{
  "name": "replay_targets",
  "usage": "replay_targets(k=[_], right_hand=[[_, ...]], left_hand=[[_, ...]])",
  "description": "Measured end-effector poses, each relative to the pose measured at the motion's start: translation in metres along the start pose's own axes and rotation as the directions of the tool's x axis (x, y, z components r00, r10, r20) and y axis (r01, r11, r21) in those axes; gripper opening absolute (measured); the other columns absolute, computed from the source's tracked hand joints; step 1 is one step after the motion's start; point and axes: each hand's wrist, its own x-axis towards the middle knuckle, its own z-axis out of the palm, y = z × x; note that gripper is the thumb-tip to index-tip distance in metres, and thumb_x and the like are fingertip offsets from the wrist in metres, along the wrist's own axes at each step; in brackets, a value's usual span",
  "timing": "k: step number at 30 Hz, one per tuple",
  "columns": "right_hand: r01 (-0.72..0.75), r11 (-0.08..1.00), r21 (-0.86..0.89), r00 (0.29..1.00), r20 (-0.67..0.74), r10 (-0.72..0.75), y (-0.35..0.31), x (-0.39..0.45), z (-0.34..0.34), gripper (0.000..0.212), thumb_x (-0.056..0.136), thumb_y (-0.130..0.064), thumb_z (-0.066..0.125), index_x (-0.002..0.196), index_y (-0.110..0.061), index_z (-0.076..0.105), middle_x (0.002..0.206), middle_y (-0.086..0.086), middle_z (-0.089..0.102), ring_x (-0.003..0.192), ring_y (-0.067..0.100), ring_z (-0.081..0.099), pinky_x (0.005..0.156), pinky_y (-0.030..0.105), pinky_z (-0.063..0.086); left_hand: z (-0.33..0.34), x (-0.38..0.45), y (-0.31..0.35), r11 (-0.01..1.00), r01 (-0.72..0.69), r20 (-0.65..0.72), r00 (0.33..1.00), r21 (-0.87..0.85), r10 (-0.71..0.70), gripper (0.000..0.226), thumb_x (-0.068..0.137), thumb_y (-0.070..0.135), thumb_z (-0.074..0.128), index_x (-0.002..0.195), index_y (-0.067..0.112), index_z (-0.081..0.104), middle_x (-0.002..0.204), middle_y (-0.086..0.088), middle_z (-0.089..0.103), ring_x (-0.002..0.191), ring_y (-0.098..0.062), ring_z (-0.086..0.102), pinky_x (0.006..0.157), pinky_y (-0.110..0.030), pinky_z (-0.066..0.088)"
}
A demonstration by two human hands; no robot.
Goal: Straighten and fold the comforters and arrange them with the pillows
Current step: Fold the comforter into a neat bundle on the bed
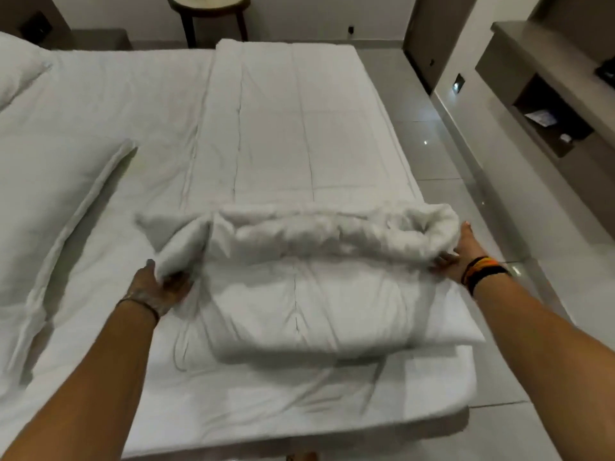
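A white quilted comforter [279, 134] lies in a long strip down the right side of the bed. Its near end is folded over into a thick bundle [309, 304]. My left hand [163, 287] grips the bundle's left edge and my right hand [462, 254] grips its right edge, both holding the raised fold [332, 234]. A white pillow [40, 207] lies at the left, and a second pillow [16, 71] shows at the far left corner.
The bed's white sheet [233, 410] covers the near corner. Grey tiled floor [442, 134] runs along the right. A wall shelf unit [545, 114] stands at the right, and a round side table [209, 15] at the back wall.
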Motion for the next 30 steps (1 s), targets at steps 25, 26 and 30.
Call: replay_targets(k=[25,26,30], right_hand=[[0.469,-0.051,-0.882,0.619,0.369,-0.693,0.181,0.031,0.004,0.093,0.091,-0.083,0.0,0.103,-0.013,0.061,0.056,0.007,0.06,0.063,0.038,0.064,0.069,0.04,0.039],[0.468,-0.045,-0.882,0.639,0.373,-0.673,0.175,0.022,0.0,0.098,0.086,-0.086,-0.006,0.108,-0.015,0.059,0.054,0.002,0.054,0.062,0.037,0.065,0.065,0.037,0.036],[0.468,-0.126,-0.874,0.629,0.43,-0.648,0.156,-0.021,-0.033,0.116,0.073,-0.087,-0.026,0.12,-0.024,0.06,0.07,0.007,0.07,0.076,0.036,0.07,0.063,0.037,0.036]], left_hand=[[0.055,-0.044,-0.153,-0.087,-0.549,0.481,0.632,0.831,0.607,0.067,0.095,0.069,0.028,0.127,0.019,0.059,0.077,-0.014,0.07,0.072,-0.038,0.068,0.059,-0.036,0.042],[0.058,-0.05,-0.143,-0.116,-0.531,0.494,0.655,0.839,0.571,0.071,0.094,0.072,0.021,0.126,0.02,0.057,0.071,-0.012,0.07,0.066,-0.037,0.068,0.054,-0.033,0.037],[0.051,-0.101,-0.121,-0.229,-0.481,0.528,0.703,0.847,0.477,0.069,0.098,0.07,0.016,0.132,0.025,0.056,0.088,-0.011,0.076,0.085,-0.034,0.073,0.063,-0.035,0.039]])
